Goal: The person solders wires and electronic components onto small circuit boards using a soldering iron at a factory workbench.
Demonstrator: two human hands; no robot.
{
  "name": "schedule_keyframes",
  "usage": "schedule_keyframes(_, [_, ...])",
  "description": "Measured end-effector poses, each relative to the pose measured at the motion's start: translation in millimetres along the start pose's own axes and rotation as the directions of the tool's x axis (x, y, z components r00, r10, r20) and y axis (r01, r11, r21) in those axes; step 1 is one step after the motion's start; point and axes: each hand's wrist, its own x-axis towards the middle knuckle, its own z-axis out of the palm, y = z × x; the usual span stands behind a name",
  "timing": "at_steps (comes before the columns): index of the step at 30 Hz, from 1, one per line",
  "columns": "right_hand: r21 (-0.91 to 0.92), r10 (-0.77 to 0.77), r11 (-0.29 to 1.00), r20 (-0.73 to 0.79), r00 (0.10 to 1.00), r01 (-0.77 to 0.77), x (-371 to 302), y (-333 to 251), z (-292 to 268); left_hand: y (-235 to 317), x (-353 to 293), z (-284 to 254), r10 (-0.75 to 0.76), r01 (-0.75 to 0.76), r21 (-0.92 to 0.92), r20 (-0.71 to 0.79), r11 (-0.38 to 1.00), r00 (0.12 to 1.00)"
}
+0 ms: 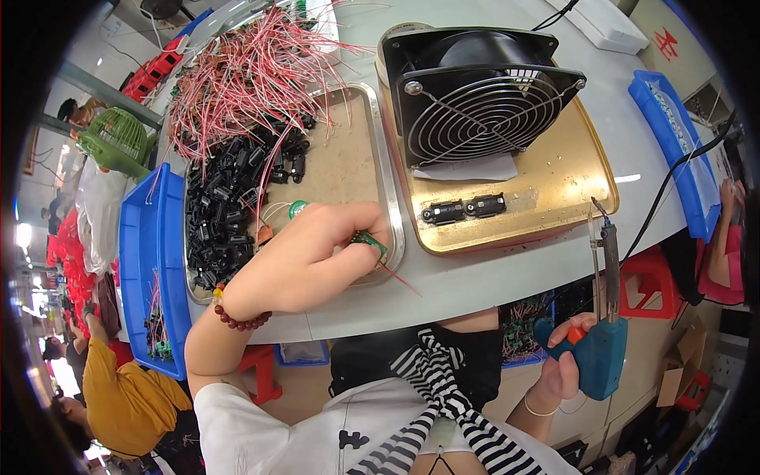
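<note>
My left hand (305,257) is closed over the metal tray's near right side, thumb and forefinger pinching a small green circuit board (366,240). A thin red wire sticks out of the board toward me. Just beyond the wrist lies a round green piece (298,207) with pale wires, partly hidden by the hand. Off the table's front edge at the right, my right hand (560,376) grips a blue soldering gun (605,364) with an orange trigger. Its tip (599,206) points up beside the gold tin tray's right corner. Two black plastic housings (463,208) lie side by side on that tray.
The metal tray (389,170) holds heaped black housings (218,210) and a tangle of red and white wires (253,87). A black fan (483,111) stands on the gold tin tray (546,194). Blue bins (170,269) flank the table. A black cable (673,170) runs at right; other people sit nearby.
</note>
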Motion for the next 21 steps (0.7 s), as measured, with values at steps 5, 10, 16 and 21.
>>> schedule_keyframes(5, [-0.001,-0.010,1.000,0.016,1.000,0.010,-0.4,-1.5,2.2,1.8,9.7,-0.2,0.079,-0.081,0.029,0.054,0.996,0.995])
schedule_keyframes(10, [-0.003,-0.015,1.000,0.029,0.999,0.015,-1.8,-2.7,1.6,8.0,20.3,-1.4,0.298,-0.305,0.098,0.076,0.947,0.952])
schedule_keyframes(16, [-0.012,-0.010,1.000,0.057,0.998,0.010,-1.8,-3.1,3.1,-0.1,36.7,13.5,0.270,-0.287,-0.273,-0.099,0.918,0.958])
schedule_keyframes(21, [-0.004,0.005,1.000,0.055,0.998,-0.005,-2.7,-4.7,6.1,-4.6,32.2,15.9,0.239,-0.256,-0.276,-0.096,0.926,0.966])
